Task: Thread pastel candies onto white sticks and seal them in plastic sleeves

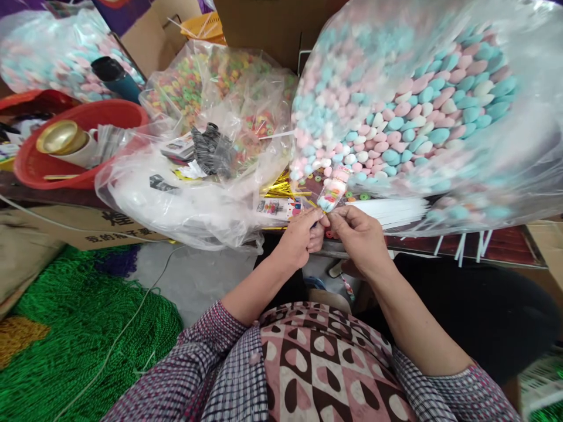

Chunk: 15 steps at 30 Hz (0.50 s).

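A small see-through bag of candy (333, 187), packed with pink, white and blue pieces, points away from me above my two hands. My left hand (308, 234) is closed around its gathered lower end. Close beside it, my right hand (358, 234) pinches at the same spot with thumb and forefinger; a thin yellow bit shows there, mostly hidden by the fingers. Gold twist ties (281, 187) lie in a loose bunch to the left. Flat printed bags (275, 208) rest just left of my left hand, and white paper sticks (396, 212) lie right of my right hand.
A huge plastic sack of pink, white and blue candies (404, 129) fills the right. Another sack holds coloured ring candies (193, 88). At left stands a red basin (30, 158) with cups. Green cord (88, 340) is heaped on the floor, near a thin cable (127, 328).
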Available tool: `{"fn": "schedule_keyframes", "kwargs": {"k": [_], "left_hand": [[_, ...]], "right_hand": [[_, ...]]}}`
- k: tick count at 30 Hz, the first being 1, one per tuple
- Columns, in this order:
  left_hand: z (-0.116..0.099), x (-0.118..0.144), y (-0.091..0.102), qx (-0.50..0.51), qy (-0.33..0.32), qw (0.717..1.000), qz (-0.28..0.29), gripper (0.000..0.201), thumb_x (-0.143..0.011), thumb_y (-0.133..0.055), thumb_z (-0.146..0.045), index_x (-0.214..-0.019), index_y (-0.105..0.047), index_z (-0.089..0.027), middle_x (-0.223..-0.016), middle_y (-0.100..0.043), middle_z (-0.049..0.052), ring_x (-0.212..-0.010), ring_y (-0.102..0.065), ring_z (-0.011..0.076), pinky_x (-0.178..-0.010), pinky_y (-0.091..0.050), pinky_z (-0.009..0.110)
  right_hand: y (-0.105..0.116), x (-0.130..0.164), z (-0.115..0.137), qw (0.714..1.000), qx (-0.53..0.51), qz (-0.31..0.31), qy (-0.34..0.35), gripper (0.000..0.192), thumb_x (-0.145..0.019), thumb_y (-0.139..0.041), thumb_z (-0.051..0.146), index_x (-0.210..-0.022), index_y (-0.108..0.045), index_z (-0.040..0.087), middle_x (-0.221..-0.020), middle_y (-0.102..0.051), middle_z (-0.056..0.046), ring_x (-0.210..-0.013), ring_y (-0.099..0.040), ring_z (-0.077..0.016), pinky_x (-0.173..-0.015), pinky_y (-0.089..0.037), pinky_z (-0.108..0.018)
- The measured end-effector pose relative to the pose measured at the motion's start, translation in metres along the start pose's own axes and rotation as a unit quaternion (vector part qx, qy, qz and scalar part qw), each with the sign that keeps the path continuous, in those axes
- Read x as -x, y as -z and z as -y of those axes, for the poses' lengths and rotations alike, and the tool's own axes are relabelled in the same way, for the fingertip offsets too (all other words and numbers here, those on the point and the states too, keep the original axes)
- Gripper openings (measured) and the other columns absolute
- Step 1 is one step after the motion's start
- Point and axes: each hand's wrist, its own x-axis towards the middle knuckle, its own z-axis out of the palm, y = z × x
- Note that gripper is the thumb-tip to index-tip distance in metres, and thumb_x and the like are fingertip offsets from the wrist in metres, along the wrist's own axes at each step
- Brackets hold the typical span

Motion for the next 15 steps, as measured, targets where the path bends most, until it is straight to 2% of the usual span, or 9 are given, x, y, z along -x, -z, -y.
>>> {"fn": "schedule_keyframes", "kwargs": {"k": [3,5,8,11,13,15], "left_hand": [[-0.003,0.002,0.002,0.034,0.059,0.997,0.047,0.026,-0.086,-0.051,-0.033,-0.065,-0.052,-0.017,-0.042,-0.025,-0.010,-0.030,-0.017,0.0029,-0.034,-0.015,0.016],[-0.005,0.004,0.004,0.051,0.096,0.991,0.082,0.029,-0.087,-0.046,-0.030,-0.063,-0.052,-0.016,-0.041,-0.024,-0.010,-0.030,-0.016,0.0034,-0.033,-0.016,0.016],[-0.006,0.008,0.005,0.074,0.148,0.976,0.138,0.035,-0.090,-0.042,-0.029,-0.058,-0.050,-0.016,-0.040,-0.019,-0.009,-0.029,-0.016,0.0047,-0.033,-0.018,0.017],[-0.003,0.013,0.002,0.100,0.204,0.955,0.189,0.040,-0.092,-0.039,-0.029,-0.055,-0.048,-0.017,-0.040,-0.018,-0.009,-0.029,-0.016,0.0056,-0.032,-0.020,0.018],[-0.001,0.015,0.000,0.121,0.232,0.942,0.211,0.040,-0.093,-0.039,-0.030,-0.056,-0.049,-0.017,-0.041,-0.018,-0.009,-0.029,-0.017,0.0058,-0.032,-0.020,0.018],[0.001,0.017,-0.003,0.143,0.241,0.934,0.220,0.040,-0.094,-0.040,-0.031,-0.058,-0.050,-0.017,-0.041,-0.019,-0.009,-0.029,-0.017,0.0058,-0.032,-0.020,0.018]], "right_hand": [[0.004,0.001,-0.006,0.994,-0.087,0.045,-0.046,0.025,-0.081,-0.065,0.042,-0.071,-0.061,0.019,-0.059,-0.056,0.003,-0.055,-0.049,-0.0109,-0.055,-0.040,-0.024],[0.008,0.002,-0.008,0.987,-0.131,0.066,-0.063,0.026,-0.079,-0.069,0.043,-0.071,-0.062,0.019,-0.064,-0.060,0.002,-0.059,-0.052,-0.0112,-0.060,-0.044,-0.025],[0.017,0.003,-0.009,0.974,-0.195,0.091,-0.075,0.027,-0.073,-0.077,0.040,-0.090,-0.068,0.021,-0.090,-0.071,-0.001,-0.084,-0.064,-0.0157,-0.079,-0.051,-0.029],[0.028,0.003,-0.013,0.951,-0.247,0.171,-0.071,0.039,-0.071,-0.081,0.039,-0.105,-0.070,0.024,-0.112,-0.071,-0.003,-0.108,-0.063,-0.0201,-0.096,-0.049,-0.035],[0.033,0.004,-0.018,0.934,-0.268,0.225,-0.072,0.033,-0.072,-0.080,0.039,-0.101,-0.073,0.024,-0.110,-0.072,-0.004,-0.106,-0.065,-0.0212,-0.096,-0.049,-0.037],[0.035,0.004,-0.023,0.929,-0.283,0.227,-0.074,0.030,-0.071,-0.081,0.041,-0.094,-0.075,0.024,-0.097,-0.075,-0.003,-0.093,-0.068,-0.0207,-0.090,-0.052,-0.038]]}}
